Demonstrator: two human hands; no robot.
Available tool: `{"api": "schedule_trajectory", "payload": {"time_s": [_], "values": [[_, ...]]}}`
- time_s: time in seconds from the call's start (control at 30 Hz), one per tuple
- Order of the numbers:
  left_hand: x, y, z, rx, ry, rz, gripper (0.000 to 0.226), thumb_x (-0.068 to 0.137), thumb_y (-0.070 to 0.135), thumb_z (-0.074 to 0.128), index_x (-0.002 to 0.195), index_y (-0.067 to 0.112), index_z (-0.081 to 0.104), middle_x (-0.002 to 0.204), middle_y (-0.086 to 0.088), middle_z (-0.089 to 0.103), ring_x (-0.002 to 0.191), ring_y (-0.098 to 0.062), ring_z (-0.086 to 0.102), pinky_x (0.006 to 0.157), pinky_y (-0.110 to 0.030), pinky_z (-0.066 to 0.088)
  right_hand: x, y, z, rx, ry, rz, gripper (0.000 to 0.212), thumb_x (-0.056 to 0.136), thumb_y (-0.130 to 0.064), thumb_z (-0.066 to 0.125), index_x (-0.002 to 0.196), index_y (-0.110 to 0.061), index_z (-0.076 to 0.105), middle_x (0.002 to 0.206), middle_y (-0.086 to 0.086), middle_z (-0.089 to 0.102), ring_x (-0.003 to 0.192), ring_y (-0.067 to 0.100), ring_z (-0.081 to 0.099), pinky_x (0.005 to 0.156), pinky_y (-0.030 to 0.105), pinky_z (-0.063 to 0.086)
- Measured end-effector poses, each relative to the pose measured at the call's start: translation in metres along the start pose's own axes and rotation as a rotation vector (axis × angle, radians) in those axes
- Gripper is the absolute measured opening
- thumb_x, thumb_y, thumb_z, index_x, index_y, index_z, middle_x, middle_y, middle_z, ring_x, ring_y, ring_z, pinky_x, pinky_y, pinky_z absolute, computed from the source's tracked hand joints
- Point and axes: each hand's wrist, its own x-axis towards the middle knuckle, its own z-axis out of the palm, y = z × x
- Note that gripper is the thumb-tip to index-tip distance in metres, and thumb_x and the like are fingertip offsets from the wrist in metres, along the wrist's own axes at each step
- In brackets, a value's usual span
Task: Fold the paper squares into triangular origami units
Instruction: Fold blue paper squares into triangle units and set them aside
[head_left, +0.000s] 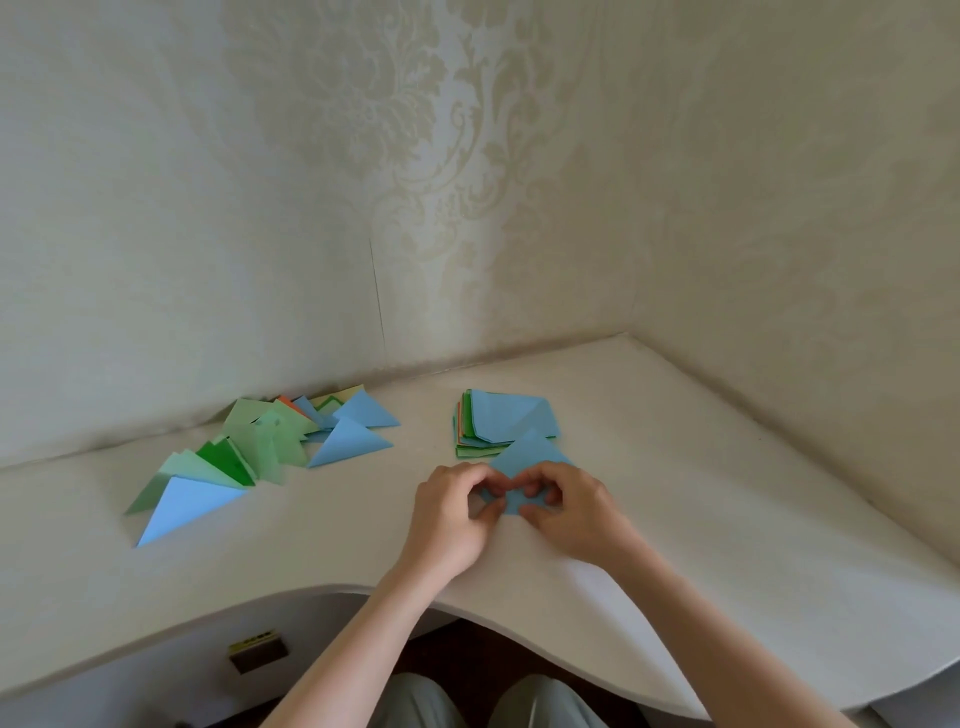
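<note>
A person sits at a white table (675, 493) that fits into a corner with pale patterned wallpaper (415, 156). Both hands are near the middle of the table, close to each other, working on one light blue paper square (530, 454) that lies flat on the table in front of them. The left hand (449, 514) pinches the near left part of the blue paper with its thumb and curled fingers. The right hand (569, 512) pinches the near right part the same way. The far corner of the paper sticks out past the fingers and points away from the person. Just behind it sits a neat stack of paper squares (498, 423) in blue, green and orange, with a blue sheet on top that shows fold lines. The paper's far tip touches or lies over the stack's near edge. Well off to the left lies a loose pile of folded paper triangles (270, 447), some blue, some light green, some dark green, with a bit of orange and yellow at the back.
</note>
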Motion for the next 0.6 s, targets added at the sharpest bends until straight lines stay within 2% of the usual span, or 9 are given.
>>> {"api": "schedule_trajectory", "payload": {"time_s": [0.07, 0.17, 0.23, 0.37, 0.47, 0.6], "values": [[-0.001, 0.000, -0.003, 0.012, -0.021, 0.007, 0.022, 0.082, 0.013, 0.064, 0.092, 0.032, 0.069, 0.086, 0.022, 0.065, 0.093, -0.006, 0.055, 0.084, -0.022, 0.042, -0.001, 0.000, 0.000, 0.002, 0.013, -0.020, 0.017, 0.080, -0.026, 0.067, 0.095, -0.034, 0.064, 0.080, -0.023, 0.056, 0.074, -0.003, 0.051, 0.073, 0.016, 0.040], [-0.003, -0.003, -0.009, -0.018, -0.092, 0.021, 0.037, 0.079, 0.003, 0.054, 0.097, 0.032, 0.068, 0.095, 0.022, 0.065, 0.099, -0.004, 0.054, 0.089, -0.021, 0.042, -0.004, -0.001, 0.005, -0.057, 0.077, -0.047, 0.011, 0.082, -0.037, 0.065, 0.092, -0.033, 0.063, 0.084, -0.020, 0.056, 0.082, 0.004, 0.052, 0.079, 0.025, 0.042], [-0.004, -0.004, -0.014, -0.034, -0.157, 0.035, 0.042, 0.077, 0.002, 0.051, 0.100, 0.033, 0.066, 0.100, 0.024, 0.063, 0.103, -0.001, 0.052, 0.091, -0.017, 0.040, -0.008, -0.002, 0.011, -0.176, 0.113, -0.077, 0.013, 0.086, -0.043, 0.058, 0.095, -0.034, 0.061, 0.093, -0.016, 0.055, 0.091, 0.008, 0.050, 0.082, 0.030, 0.038], [-0.008, -0.002, -0.021, -0.045, -0.158, 0.059, 0.047, 0.075, -0.003, 0.052, 0.108, 0.027, 0.064, 0.108, 0.020, 0.060, 0.108, 0.003, 0.048, 0.090, -0.004, 0.031, -0.013, -0.003, 0.014, -0.265, 0.139, -0.110, 0.015, 0.094, -0.038, 0.048, 0.100, -0.029, 0.058, 0.102, -0.009, 0.055, 0.100, 0.015, 0.047, 0.079, 0.031, 0.030], [-0.010, -0.005, -0.020, -0.003, -0.110, 0.112, 0.047, 0.076, -0.005, 0.054, 0.109, 0.026, 0.064, 0.111, 0.015, 0.058, 0.109, 0.004, 0.045, 0.092, -0.004, 0.030, -0.013, -0.002, 0.007, -0.211, 0.056, -0.142, 0.010, 0.095, -0.032, 0.047, 0.095, -0.027, 0.056, 0.098, -0.009, 0.052, 0.097, 0.015, 0.046, 0.079, 0.031, 0.031], [-0.010, -0.012, -0.022, 0.101, -0.058, 0.210, 0.037, 0.078, -0.006, 0.061, 0.102, 0.021, 0.067, 0.105, 0.011, 0.062, 0.105, -0.001, 0.050, 0.090, -0.008, 0.035, -0.015, -0.004, -0.011, -0.160, -0.124, -0.231, 0.010, 0.095, -0.030, 0.048, 0.086, -0.033, 0.050, 0.090, -0.013, 0.053, 0.083, 0.006, 0.048, 0.082, 0.033, 0.040]]}}
